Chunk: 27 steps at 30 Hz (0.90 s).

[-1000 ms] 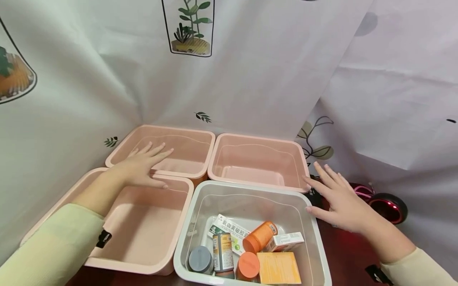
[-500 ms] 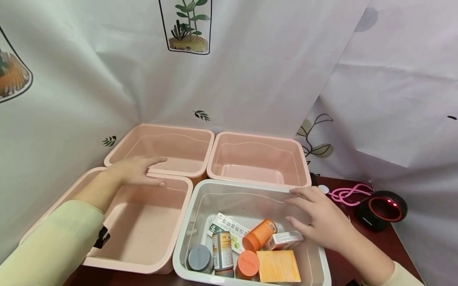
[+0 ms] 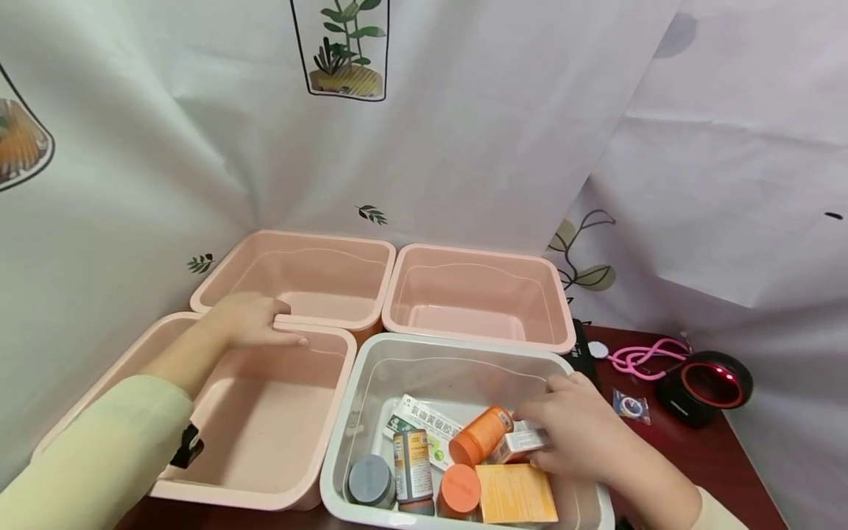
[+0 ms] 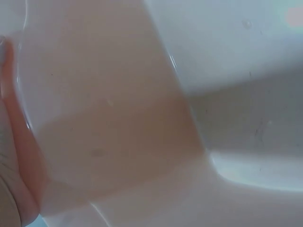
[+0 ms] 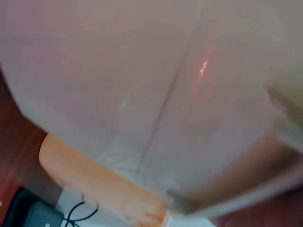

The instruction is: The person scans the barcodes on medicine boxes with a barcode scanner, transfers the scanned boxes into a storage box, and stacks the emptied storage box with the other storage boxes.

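My left hand grips the adjoining rims of the two left pink bins, with its thumb over the near pink bin and its fingers bent into the far one. My right hand is down inside the grey-white bin. Its thumb and fingers are round a small white medicine box. Beside that box lie an orange bottle, a yellow box, an orange-capped bottle, a yellow-and-grey bottle, a grey-lidded jar and a flat medicine carton. Blur obscures the right wrist view.
Another pink bin stands behind the grey-white one. On the dark red table at right are a pink stethoscope, a black device with red lights and a small packet. Printed cloth hangs behind.
From beyond the bin's right edge, my right hand has moved left and down to the white box. My left hand's spread fingers have bent down over the pink rims.
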Tool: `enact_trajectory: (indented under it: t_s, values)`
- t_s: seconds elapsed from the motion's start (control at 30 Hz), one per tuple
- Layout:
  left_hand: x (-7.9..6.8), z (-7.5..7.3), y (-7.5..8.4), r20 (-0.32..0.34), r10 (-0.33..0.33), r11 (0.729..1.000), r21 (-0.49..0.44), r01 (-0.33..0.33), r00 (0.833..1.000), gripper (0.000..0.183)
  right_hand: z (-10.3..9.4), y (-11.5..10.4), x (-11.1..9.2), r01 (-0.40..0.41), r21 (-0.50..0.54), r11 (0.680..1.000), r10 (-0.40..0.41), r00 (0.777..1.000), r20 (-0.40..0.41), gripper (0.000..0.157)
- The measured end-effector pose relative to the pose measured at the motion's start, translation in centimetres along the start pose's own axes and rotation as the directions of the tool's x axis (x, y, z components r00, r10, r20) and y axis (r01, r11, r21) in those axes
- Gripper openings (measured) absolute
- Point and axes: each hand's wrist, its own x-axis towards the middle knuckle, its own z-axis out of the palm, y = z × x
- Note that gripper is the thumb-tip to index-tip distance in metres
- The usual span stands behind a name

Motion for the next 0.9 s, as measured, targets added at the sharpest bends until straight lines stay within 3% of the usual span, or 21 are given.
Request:
enact_trajectory:
  t_s: [0.1, 0.2, 0.4, 0.5, 0.57, 0.67, 0.8, 0.9]
  values:
    - [-0.4, 0.4, -0.2, -0.009, -0.003, 1.0, 0.003, 0.003, 1.0, 0.073, 0.6, -0.4, 0.5, -0.01, -0.03, 0.999, 0.011, 0.999, 0.03, 0.032]
    - [-0.7, 0.4, -0.4, -0.01, -0.014, 1.0, 0.003, 0.014, 1.0, 0.07, 1.1, -0.6, 1.0, 0.026, 0.004, 1.0, -0.026, 0.999, -0.026, 0.037]
    - [-0.4, 0.2, -0.4, -0.02, -0.011, 1.0, -0.006, 0.011, 1.0, 0.066, 1.1, 0.2, 0.8, 0.103, 0.162, 0.981, -0.082, 0.988, -0.127, 0.035]
    - [-0.1, 0.1, -0.2, -0.017, -0.014, 1.0, -0.012, 0.014, 1.0, 0.069, 0.9, 1.2, 0.4, 0.155, 0.262, 0.952, -0.113, 0.979, -0.17, 0.035]
    - [0.2, 0.1, -0.1, -0.016, -0.015, 1.0, -0.016, 0.015, 1.0, 0.07, 0.8, 1.8, 0.0, 0.187, 0.357, 0.915, -0.116, 0.971, -0.21, 0.038]
    - [0.4, 0.2, -0.1, -0.018, -0.01, 1.0, -0.02, 0.009, 1.0, 0.07, 0.6, 2.5, -0.6, 0.201, 0.52, 0.83, -0.069, 0.963, -0.262, 0.04]
    - [0.6, 0.3, -0.1, -0.014, -0.01, 0.999, -0.033, 0.01, 1.0, 0.067, 0.4, 3.2, -2.1, 0.157, 0.704, 0.693, 0.087, 0.951, -0.297, 0.041]
    - [0.5, 0.3, -0.1, -0.012, -0.021, 0.999, -0.04, 0.02, 1.0, 0.066, 0.5, 3.8, -3.4, 0.155, 0.797, 0.584, 0.21, 0.919, -0.333, 0.044]
